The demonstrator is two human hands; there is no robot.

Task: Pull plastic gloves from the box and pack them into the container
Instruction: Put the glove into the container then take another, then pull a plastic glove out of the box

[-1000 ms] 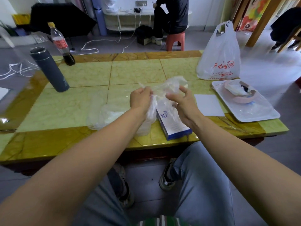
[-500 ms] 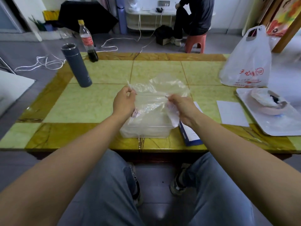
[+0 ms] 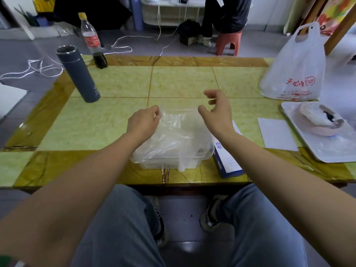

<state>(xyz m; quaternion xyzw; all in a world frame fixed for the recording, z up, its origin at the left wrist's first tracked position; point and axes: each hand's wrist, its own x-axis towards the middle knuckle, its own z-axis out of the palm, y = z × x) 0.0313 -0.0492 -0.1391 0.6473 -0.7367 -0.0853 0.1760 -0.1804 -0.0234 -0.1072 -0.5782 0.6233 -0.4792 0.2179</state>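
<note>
The clear, rectangular container (image 3: 200,164) sits in the lower middle of the frame, near the desk's (image 3: 115,83) front edge, with its long axis running left to right along that edge. A thin, crinkled, see-through plastic glove (image 3: 177,132) lies spread over its open top, and a loose flap hangs over the front wall. Just right of the container lies the flat blue and white cardboard box (image 3: 228,162), its long axis running from the front edge toward the back and leaning slightly left. The hands are apart. The left hand (image 3: 143,122) is at the container's far left corner, knuckles up, its curled fingers pinching the film's edge. The right hand (image 3: 217,112) hovers over the far right corner, thumb and fingers loosely bent and spread, gripping nothing. Both bare forearms reach in from the lower corners. The glossy desk has green stone tiles with a brown border; a dark cylindrical flask (image 3: 79,74) stands upright at upper left.
</note>
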